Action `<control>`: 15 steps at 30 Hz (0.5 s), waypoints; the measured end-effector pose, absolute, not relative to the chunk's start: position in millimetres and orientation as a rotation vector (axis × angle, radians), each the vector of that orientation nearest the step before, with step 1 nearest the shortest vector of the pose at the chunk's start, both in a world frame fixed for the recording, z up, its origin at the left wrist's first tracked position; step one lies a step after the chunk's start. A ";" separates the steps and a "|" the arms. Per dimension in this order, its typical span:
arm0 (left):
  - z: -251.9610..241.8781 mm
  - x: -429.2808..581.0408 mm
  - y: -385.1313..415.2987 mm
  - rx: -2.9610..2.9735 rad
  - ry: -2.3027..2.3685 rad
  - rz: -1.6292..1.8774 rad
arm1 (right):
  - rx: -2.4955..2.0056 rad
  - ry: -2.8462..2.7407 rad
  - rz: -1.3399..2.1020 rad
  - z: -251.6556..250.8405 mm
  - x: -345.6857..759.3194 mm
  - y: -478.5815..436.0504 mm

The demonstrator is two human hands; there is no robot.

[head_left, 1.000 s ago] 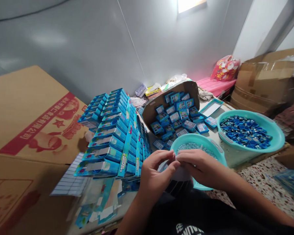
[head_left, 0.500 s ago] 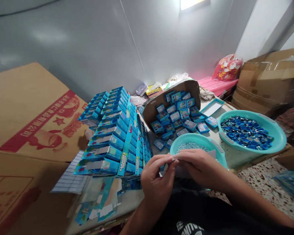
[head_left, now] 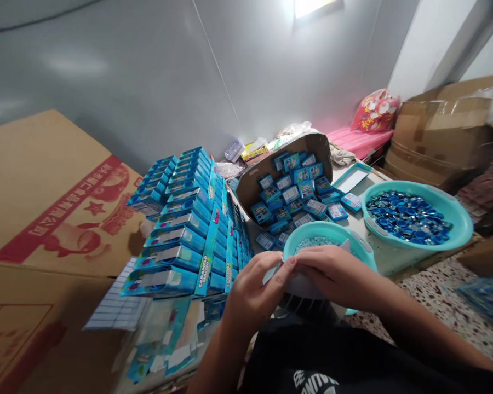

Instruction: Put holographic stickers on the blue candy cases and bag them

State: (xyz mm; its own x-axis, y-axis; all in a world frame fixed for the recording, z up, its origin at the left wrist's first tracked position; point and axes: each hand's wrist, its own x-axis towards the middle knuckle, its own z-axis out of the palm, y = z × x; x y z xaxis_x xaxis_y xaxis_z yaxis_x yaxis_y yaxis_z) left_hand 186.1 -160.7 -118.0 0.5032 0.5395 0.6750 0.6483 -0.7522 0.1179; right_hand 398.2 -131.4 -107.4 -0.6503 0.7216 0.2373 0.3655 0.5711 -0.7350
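Observation:
My left hand [head_left: 254, 290] and my right hand [head_left: 334, 273] meet in front of my body, fingertips pinched together. Between them is a pale piece of card [head_left: 306, 286], mostly covered by my fingers. A pale pointed corner shows behind my right hand; whether it belongs to the same card I cannot tell. Just beyond my hands stands a turquoise basin [head_left: 290, 250] with small light-blue pellets [head_left: 314, 243] in it. To the left rise stacked rows of blue display boxes [head_left: 181, 235], lettered "CARAMELO MAGZO".
Small blue boxes [head_left: 290, 194] spill from a tipped cardboard carton [head_left: 246, 189]. Farther right, another turquoise basin [head_left: 462, 224] holds blue caps [head_left: 406, 216]. A large printed carton [head_left: 57, 208] borders the left side. Paper scraps [head_left: 178, 355] lie at the table's near left.
My left fingers have shifted slightly, and the wrist has dropped lower and left. More of the pale card shows beneath my hands. The whole view has shifted a little.

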 end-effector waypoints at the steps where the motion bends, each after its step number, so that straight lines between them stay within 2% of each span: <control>1: -119.0 185.2 -161.0 -2.556 -0.994 -1.051 | -0.854 -2.293 0.899 -104.1 399.0 -131.0; 7: -131.6 190.7 -165.9 -2.323 -1.033 -1.103 | -0.838 -2.335 0.795 -95.7 397.2 -128.9; 15: -146.8 194.3 -169.9 -2.322 -1.051 -1.276 | -0.962 -2.320 0.759 -107.5 391.0 -130.7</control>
State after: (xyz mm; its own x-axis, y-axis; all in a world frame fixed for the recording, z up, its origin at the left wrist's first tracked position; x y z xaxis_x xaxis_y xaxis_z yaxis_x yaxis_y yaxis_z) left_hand 194.3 -169.9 -146.8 0.3415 0.4593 0.8200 0.7168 -0.6916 0.0889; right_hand 391.0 -130.7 -107.5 -0.6177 0.7491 0.2394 0.4630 0.5925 -0.6593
